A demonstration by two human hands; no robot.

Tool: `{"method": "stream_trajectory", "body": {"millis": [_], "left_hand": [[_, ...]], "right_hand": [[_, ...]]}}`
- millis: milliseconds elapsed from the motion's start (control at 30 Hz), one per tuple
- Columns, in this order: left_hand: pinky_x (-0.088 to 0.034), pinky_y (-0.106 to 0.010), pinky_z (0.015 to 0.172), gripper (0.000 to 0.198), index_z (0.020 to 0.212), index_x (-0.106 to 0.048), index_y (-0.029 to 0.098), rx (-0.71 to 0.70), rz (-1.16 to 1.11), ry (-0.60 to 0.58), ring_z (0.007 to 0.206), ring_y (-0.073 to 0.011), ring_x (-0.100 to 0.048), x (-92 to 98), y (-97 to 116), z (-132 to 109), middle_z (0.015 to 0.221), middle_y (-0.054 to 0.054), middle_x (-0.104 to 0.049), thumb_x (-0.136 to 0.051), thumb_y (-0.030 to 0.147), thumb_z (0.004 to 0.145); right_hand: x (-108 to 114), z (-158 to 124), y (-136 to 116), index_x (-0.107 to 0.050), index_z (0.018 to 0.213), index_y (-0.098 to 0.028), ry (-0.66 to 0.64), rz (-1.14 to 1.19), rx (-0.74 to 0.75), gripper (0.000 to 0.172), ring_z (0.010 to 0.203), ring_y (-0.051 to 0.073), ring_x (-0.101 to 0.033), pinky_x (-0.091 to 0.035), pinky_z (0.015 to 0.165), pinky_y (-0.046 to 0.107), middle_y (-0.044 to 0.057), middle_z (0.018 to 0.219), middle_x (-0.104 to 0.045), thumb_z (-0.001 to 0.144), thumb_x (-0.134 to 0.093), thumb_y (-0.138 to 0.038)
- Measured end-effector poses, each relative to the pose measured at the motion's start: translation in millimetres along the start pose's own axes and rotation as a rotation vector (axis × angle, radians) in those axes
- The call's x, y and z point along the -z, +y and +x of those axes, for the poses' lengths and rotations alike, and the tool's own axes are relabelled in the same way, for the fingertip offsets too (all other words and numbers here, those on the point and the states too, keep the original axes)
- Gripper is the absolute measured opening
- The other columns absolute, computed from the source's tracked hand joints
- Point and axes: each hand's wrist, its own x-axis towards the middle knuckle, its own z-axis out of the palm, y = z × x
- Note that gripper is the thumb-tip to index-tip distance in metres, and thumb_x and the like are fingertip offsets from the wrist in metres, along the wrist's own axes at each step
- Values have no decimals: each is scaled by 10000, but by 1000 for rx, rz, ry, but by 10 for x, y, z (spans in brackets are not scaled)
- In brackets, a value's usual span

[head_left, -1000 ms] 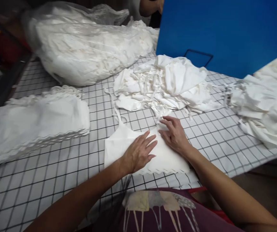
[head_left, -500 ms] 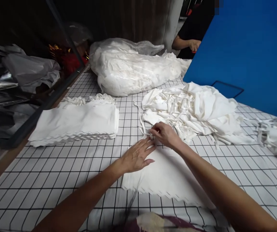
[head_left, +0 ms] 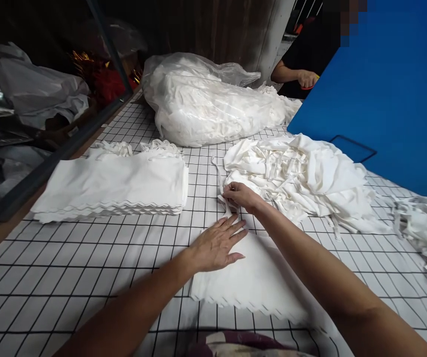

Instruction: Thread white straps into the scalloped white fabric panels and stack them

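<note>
White strap (head_left: 219,174): right hand (head_left: 242,196) slid farther.

The worktop (head_left: 87,263) is covered in white cloth ruled with a black grid. At its near edge lies a flat white garment (head_left: 258,282) with a zigzag hem. To the left sits a neat stack of folded white pieces (head_left: 112,186). Further back rests a clear plastic bag (head_left: 206,101) stuffed with white cloth. A loose heap of white pieces (head_left: 310,173) lies at the middle right, a second heap (head_left: 425,233) at the right edge.
</note>
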Motion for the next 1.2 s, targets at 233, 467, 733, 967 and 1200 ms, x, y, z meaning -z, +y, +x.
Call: {"method": "stream_trajectory", "body": {"millis": [233,467,733,967,1200], "left_hand": [[-172,-449,1236,652,1523,-344,199,-11,29,16,1536,-280,-99,0,1,-4,1635,-54,-249,-316,588,1001],[-165,-447,1230,654,1524,-335,198,-15,35,12,1533,-279,-123,-13,-2,-7,1630,-62,-263,-320,588,1000],[-186,-445,1219,650,1492,-395,181,-1,51,31,1482,-306,-276,23,30,12,1590,-93,-350,-379,587,983],[-190,-447,1217,641,1487,-401,176,7,30,37,1474,-300,-295,37,35,15,1573,-103,-379,-377,576,987],[-152,-455,1231,650,1519,-346,191,2,42,26,1525,-294,-154,3,29,1,1619,-66,-291,-355,575,995]], "right_hand": [[190,265,-141,-530,744,-183,-74,216,16,194,517,76,-393,-299,451,211,22,720,-610,760,-659,-326],[255,59,-144,-603,763,-183,-222,-215,103,374,615,111,-506,-353,554,231,-9,695,-619,651,-816,-469],[-63,-73,-193,-592,903,-186,-89,-860,249,306,790,193,-604,-380,623,270,89,994,-661,745,-758,-389],[-133,-1,-127,-614,907,-183,-4,-834,258,70,727,193,-602,-356,615,275,73,822,-687,846,-616,-218],[-7,280,-99,-629,909,-189,104,-737,272,142,679,133,-541,-338,611,242,10,776,-665,834,-695,-290]]}}
